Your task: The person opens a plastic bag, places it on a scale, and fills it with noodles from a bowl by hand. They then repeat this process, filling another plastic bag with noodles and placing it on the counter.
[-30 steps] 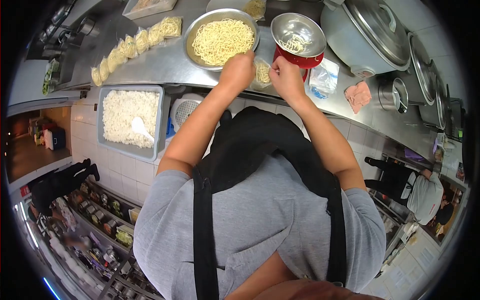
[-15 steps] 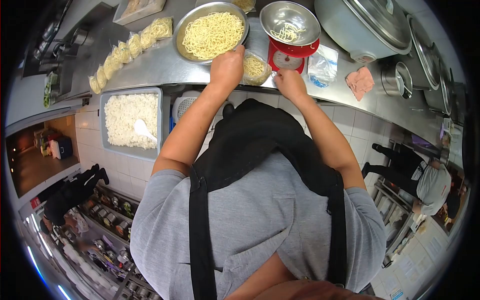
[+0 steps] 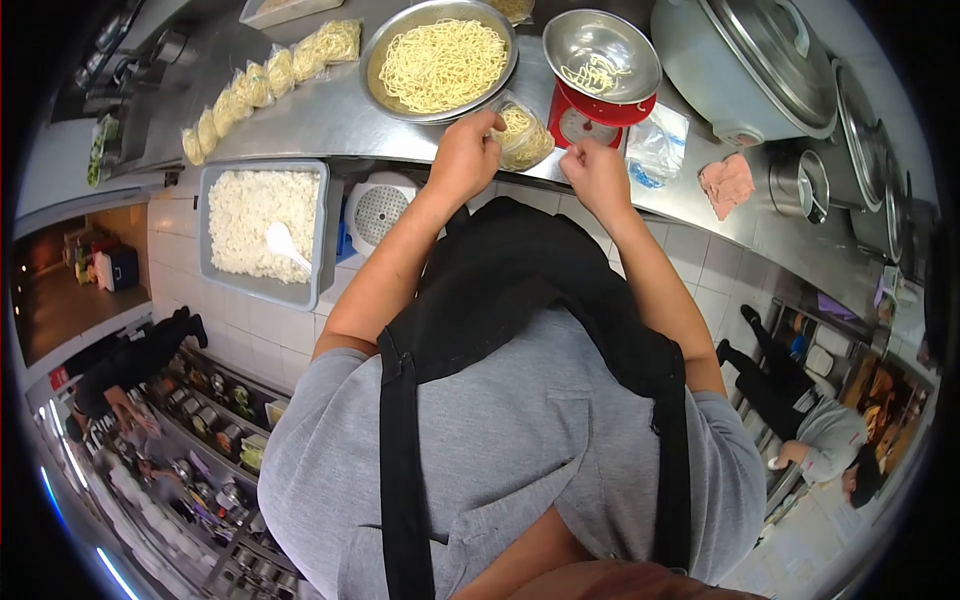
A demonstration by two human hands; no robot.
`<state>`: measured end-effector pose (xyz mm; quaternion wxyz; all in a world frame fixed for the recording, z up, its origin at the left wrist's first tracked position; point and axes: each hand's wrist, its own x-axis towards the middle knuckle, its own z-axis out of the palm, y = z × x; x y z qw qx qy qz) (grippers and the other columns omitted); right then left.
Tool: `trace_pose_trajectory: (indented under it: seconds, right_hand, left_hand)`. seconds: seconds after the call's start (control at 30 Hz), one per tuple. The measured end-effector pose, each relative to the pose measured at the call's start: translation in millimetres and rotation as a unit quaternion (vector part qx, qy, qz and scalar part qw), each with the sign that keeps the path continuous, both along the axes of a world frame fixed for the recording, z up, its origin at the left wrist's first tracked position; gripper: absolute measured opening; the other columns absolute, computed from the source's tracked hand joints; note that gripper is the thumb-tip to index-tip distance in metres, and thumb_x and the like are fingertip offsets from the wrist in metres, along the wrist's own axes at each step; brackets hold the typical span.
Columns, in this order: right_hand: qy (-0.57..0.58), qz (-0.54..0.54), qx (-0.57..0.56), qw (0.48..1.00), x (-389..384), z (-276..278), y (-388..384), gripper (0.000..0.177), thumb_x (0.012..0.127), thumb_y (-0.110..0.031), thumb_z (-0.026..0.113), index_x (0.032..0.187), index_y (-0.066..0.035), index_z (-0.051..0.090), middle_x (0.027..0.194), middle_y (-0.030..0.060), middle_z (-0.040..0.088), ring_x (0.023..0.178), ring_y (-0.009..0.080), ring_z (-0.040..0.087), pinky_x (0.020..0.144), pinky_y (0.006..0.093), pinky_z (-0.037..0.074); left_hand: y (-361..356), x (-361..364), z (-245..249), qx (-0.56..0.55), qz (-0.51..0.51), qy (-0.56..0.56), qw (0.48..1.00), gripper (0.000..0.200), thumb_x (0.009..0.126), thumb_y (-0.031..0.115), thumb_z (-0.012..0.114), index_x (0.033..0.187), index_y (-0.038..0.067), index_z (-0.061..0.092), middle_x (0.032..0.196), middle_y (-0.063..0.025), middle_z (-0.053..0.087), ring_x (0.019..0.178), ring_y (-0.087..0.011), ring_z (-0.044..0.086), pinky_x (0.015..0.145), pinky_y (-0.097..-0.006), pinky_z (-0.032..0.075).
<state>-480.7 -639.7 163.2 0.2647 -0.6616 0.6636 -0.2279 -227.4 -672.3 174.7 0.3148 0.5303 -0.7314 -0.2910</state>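
Note:
A clear bag of noodles (image 3: 524, 138) lies on the steel counter between my hands. My left hand (image 3: 467, 157) is closed at the bag's left edge, with its fingers pinched on the plastic. Just right of the bag, my right hand (image 3: 598, 175) is closed near the scale's base; what it grips, if anything, is too small to make out. Behind my left hand sits a wide metal bowl (image 3: 370, 88) heaped with noodles (image 3: 443, 65). The red scale (image 3: 590, 128) carries a smaller steel bowl (image 3: 625, 52) holding a few noodles.
Bagged noodles (image 3: 255, 86) line the counter's left. Below them is a tub of rice (image 3: 262, 222). Right of the scale are plastic bags (image 3: 657, 147), a pink cloth (image 3: 727, 185), a metal pot (image 3: 787, 189) and a large cooker (image 3: 690, 70). Two people stand behind, left and right.
The view has shifted, so the counter items appear further right. The noodle bag is tilted differently, with its top toward my left hand. Both people in the background have changed posture.

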Motion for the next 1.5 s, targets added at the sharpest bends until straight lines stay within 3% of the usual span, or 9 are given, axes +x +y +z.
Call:
trace_pose_trajectory:
  seconds: [0.13,0.27,0.4,0.53,0.67,0.87,1.1,1.2,1.5]
  right_hand:
    - [-0.12,0.043,-0.178,0.976,44.2,46.9,-23.6,0.02,0.095,-0.019,0.071,0.092,0.001,0.071,0.09,0.0237,0.075,0.087,0.045,0.075,0.075,0.0528,0.057]
    - [0.033,0.105,-0.179,0.978,49.6,51.0,-35.0,0.014,0.097,-0.015,0.07,0.096,-0.001,0.073,0.097,0.0199,0.077,0.089,0.0441,0.075,0.079,0.0544,0.058]
    - [-0.019,0.059,-0.26,0.964,12.8,101.3,-47.3,0.028,0.102,-0.023,0.07,0.12,-0.002,0.077,0.107,0.0215,0.078,0.101,0.0443,0.075,0.09,0.0515,0.06]
    - [0.1,0.068,-0.256,0.959,-26.1,103.5,-112.9,0.044,0.11,-0.04,0.06,0.127,-0.005,0.079,0.115,0.0227,0.079,0.113,0.0454,0.073,0.102,0.0532,0.056]
    - [0.212,0.125,-0.061,0.967,-28.2,70.9,-148.3,0.069,0.114,-0.056,0.036,0.122,-0.003,0.08,0.121,0.0265,0.077,0.117,0.0468,0.071,0.107,0.057,0.052]
    - [0.096,0.284,-0.01,0.954,-52.0,88.9,-146.5,0.049,0.111,-0.035,0.044,0.111,0.002,0.076,0.118,0.0304,0.074,0.111,0.0487,0.069,0.102,0.0565,0.052]
    - [0.162,0.214,-0.051,0.962,-33.0,72.8,-115.9,0.059,0.119,-0.049,0.035,0.128,-0.003,0.072,0.129,0.028,0.069,0.116,0.0478,0.067,0.103,0.0561,0.052]
    - [0.094,0.245,0.041,0.964,-23.3,91.7,-90.5,0.056,0.119,-0.05,0.038,0.122,-0.005,0.071,0.125,0.0248,0.07,0.108,0.0455,0.069,0.096,0.0546,0.053]
    - [0.158,0.243,-0.119,0.95,-34.0,81.2,-87.8,0.049,0.116,-0.046,0.052,0.096,-0.005,0.071,0.082,0.0199,0.071,0.081,0.045,0.068,0.077,0.0546,0.054]
  left_hand:
    - [5.4,-9.4,6.1,0.0,0.012,0.059,0.998,0.023,0.09,0.001,0.069,0.111,-0.003,0.079,0.089,-0.0188,0.074,0.079,-0.0314,0.073,0.075,-0.0434,0.057]
    - [-3.9,-14.6,9.6,-0.078,0.018,0.059,0.995,0.026,0.09,0.002,0.07,0.114,-0.003,0.08,0.093,-0.0196,0.076,0.078,-0.0282,0.074,0.075,-0.0401,0.058]
    - [-30.1,-23.1,22.1,-0.097,0.001,0.108,0.989,0.027,0.091,0.001,0.071,0.116,-0.003,0.08,0.095,-0.0185,0.079,0.079,-0.0247,0.075,0.076,-0.0362,0.059]
    - [-53.5,-41.2,7.5,0.084,0.018,0.218,0.972,0.029,0.1,0.022,0.077,0.104,-0.007,0.081,0.085,-0.0125,0.078,0.077,-0.0184,0.076,0.074,-0.0323,0.06]
    - [-78.3,-71.5,21.7,0.187,0.056,0.212,0.958,0.06,0.105,0.052,0.074,0.092,-0.006,0.08,0.077,-0.0103,0.075,0.065,-0.016,0.073,0.063,-0.0323,0.058]
    - [-99.5,-83.5,9.3,0.103,0.063,0.117,0.986,0.048,0.102,0.037,0.071,0.079,-0.004,0.074,0.066,-0.0127,0.071,0.058,-0.0228,0.072,0.058,-0.0395,0.056]
    - [-95.4,-95.5,1.1,0.065,0.093,0.178,0.977,0.039,0.094,0.027,0.067,0.074,-0.007,0.073,0.066,-0.025,0.071,0.062,-0.039,0.073,0.065,-0.0497,0.058]
    - [-91.6,-90.2,14.7,0.139,0.096,0.253,0.953,0.038,0.096,0.023,0.065,0.073,-0.007,0.072,0.063,-0.0214,0.071,0.055,-0.032,0.073,0.059,-0.0451,0.059]
    - [-91.1,-80.4,19.3,0.156,0.071,0.249,0.953,0.039,0.103,0.023,0.07,0.079,-0.008,0.069,0.073,-0.0087,0.068,0.06,-0.0203,0.072,0.056,-0.0359,0.061]
